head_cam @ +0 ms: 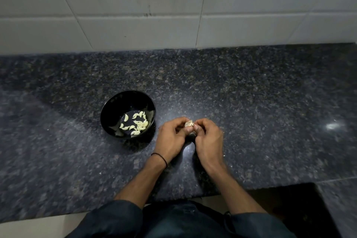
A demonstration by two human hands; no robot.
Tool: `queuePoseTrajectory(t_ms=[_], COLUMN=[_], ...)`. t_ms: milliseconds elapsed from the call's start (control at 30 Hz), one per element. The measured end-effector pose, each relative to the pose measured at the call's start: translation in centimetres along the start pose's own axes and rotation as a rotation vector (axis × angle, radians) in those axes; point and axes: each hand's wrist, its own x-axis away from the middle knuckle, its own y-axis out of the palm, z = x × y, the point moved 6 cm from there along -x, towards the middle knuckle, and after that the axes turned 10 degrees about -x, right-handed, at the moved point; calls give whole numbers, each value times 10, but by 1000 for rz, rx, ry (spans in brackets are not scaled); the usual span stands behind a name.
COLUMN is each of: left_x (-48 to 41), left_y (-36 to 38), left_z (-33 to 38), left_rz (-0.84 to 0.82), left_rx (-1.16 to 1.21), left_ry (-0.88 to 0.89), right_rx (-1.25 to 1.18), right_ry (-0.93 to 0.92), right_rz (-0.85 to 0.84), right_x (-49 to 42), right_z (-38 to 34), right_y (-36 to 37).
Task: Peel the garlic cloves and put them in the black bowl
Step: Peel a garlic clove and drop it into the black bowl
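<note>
A black bowl (108, 114) stands on the dark granite counter, left of my hands, and holds several peeled garlic cloves (139, 124). Just right of the bowl, my left hand (171, 137) and my right hand (208, 137) meet over the counter. Between their fingertips sits a piece of garlic (189, 123) with pale papery skin. Both hands have curled fingers pinching it from either side. Most of the garlic is hidden by the fingers.
The speckled granite counter (251, 102) runs to a white tiled wall (173, 15) at the back. Its front edge lies close to my body, with a dark cut-out (289, 199) at the lower right. Small skin flakes (223, 155) lie near my right hand.
</note>
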Motion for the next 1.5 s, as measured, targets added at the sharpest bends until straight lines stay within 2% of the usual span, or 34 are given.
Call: queuePoseTrajectory(t_ms=[233, 333, 433, 633, 733, 900, 1067, 1133, 1233, 1400, 1500], left_x=[-2, -3, -5, -16, -21, -20, -7, -2, 4, 7, 8], left_y=[-7, -9, -11, -10, -6, -5, -15, -11, 2, 7, 5], left_z=[2, 0, -5, -7, -10, -13, 0, 1, -7, -9, -11], left_rz=[32, 49, 70, 104, 79, 61, 161, 134, 52, 6, 31], left_rx=[-148, -114, -125, -390, -444, -402, -299, -180, 4, 84, 54], left_ry=[-4, -27, -47, 90, 106, 113, 193, 160, 16, -56, -87], right_rx=[108, 125, 93, -29, -77, -224, -225, -270, -346, -442, -390], right_ry=[64, 54, 60, 70, 90, 223, 172, 212, 278, 324, 302], right_rz=[-21, -53, -45, -24, -10, 2, 15, 6, 1, -13, -34], right_x=[-1, -2, -4, -4, -3, -1, -3, -3, -1, 5, 6], right_z=[4, 6, 12, 13, 15, 21, 15, 16, 18, 13, 15], right_y=[4, 7, 6, 1, -1, -5, -14, -13, -11, -9, -11])
